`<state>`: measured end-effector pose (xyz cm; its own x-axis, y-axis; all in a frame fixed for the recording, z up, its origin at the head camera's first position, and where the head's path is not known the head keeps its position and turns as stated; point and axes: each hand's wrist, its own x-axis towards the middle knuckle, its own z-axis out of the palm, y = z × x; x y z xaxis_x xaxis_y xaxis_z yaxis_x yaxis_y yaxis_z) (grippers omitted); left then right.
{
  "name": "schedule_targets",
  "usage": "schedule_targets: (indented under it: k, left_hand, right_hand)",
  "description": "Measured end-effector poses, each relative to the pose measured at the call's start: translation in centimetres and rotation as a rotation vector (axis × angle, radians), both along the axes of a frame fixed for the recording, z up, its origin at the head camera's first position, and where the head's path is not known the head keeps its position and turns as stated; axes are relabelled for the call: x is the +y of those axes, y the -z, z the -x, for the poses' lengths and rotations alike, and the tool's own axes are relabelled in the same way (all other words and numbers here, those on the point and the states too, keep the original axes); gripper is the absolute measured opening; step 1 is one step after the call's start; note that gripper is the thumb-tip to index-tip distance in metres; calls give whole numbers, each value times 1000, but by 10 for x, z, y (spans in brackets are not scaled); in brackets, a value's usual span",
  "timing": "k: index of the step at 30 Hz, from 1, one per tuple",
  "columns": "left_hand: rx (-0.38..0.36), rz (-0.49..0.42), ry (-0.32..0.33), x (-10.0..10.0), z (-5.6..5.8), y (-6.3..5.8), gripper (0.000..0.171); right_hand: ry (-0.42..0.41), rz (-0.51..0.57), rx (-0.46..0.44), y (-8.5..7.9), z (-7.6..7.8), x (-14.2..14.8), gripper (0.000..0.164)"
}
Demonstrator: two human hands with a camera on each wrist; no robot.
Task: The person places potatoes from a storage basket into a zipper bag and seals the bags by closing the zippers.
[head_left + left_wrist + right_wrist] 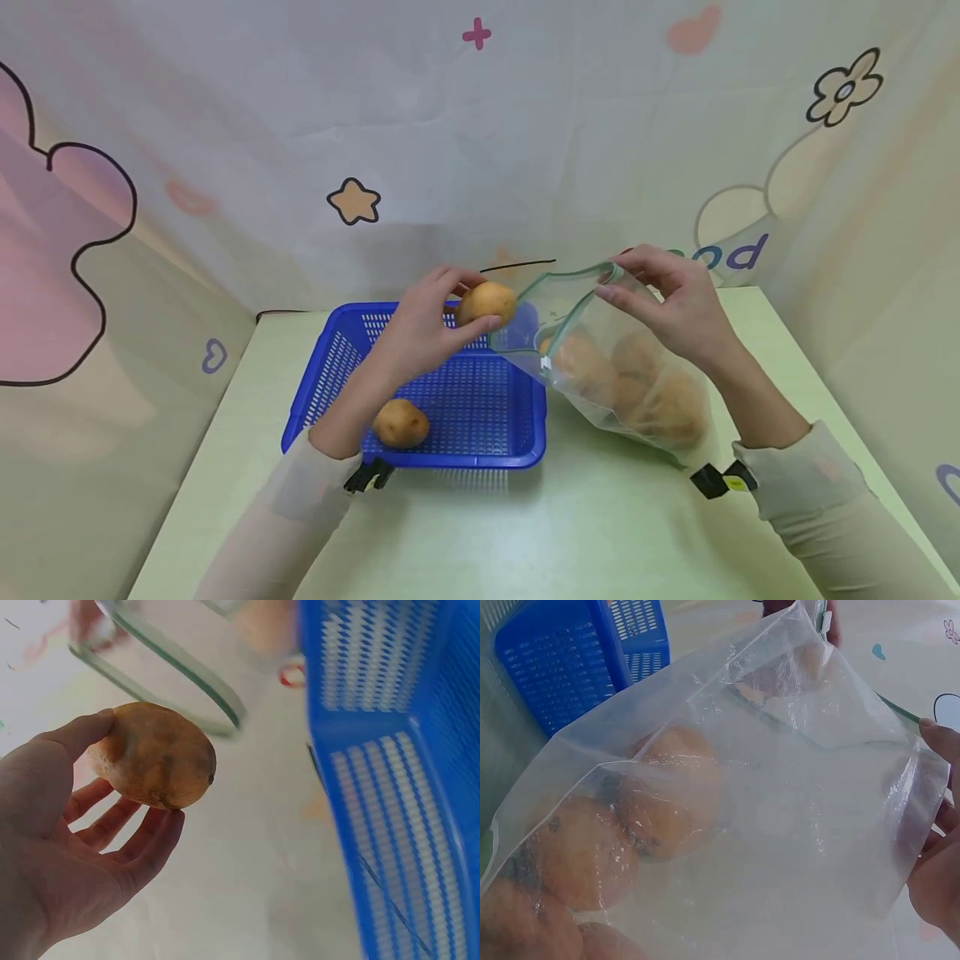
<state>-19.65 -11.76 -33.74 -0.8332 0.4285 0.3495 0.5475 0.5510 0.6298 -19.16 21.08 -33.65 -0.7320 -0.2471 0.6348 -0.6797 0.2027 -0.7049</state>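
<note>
My left hand (431, 321) pinches a potato (489, 305) between thumb and fingers, over the far right part of the blue basket. In the left wrist view the same potato (157, 756) sits at the fingertips, close to the green-edged opening of a bag. With thumb and fingers my right hand (672, 300) grips the rim of that clear zip bag (592, 321), whose mouth gapes toward the left hand. Several potatoes (585, 851) lie inside the bag, seen hazily through its plastic. Another potato (401, 423) rests at the near left of the blue basket (480, 460).
The basket stands on a pale green table (585, 517), just left of the bag. A patterned curtain (450, 125) hangs behind and along both sides. A black cord (281, 312) runs along the table's back edge.
</note>
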Motion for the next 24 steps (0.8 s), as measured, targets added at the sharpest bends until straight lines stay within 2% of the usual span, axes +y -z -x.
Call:
schedule_targets:
  k: [4, 8, 13, 17, 21, 24]
  left_hand:
    - [2, -31, 92, 22, -4, -5, 47]
    - [-15, -14, 140, 37, -1, -4, 47]
    - [-34, 38, 166, 49, 3, 1, 46]
    - [-64, 50, 181, 55, 3, 4, 43]
    - [-77, 68, 188, 53, 0, 7, 44]
    - [-66, 72, 171, 45, -4, 9, 46]
  right_hand:
    - [4, -3, 4, 1, -1, 0, 23]
    - [6, -10, 1, 1, -1, -1, 23]
    - [9, -6, -8, 1, -1, -1, 23]
    - [5, -2, -10, 2, -2, -1, 23]
    - [-5, -2, -10, 2, -1, -1, 23]
    - [-13, 0, -8, 3, -1, -2, 25]
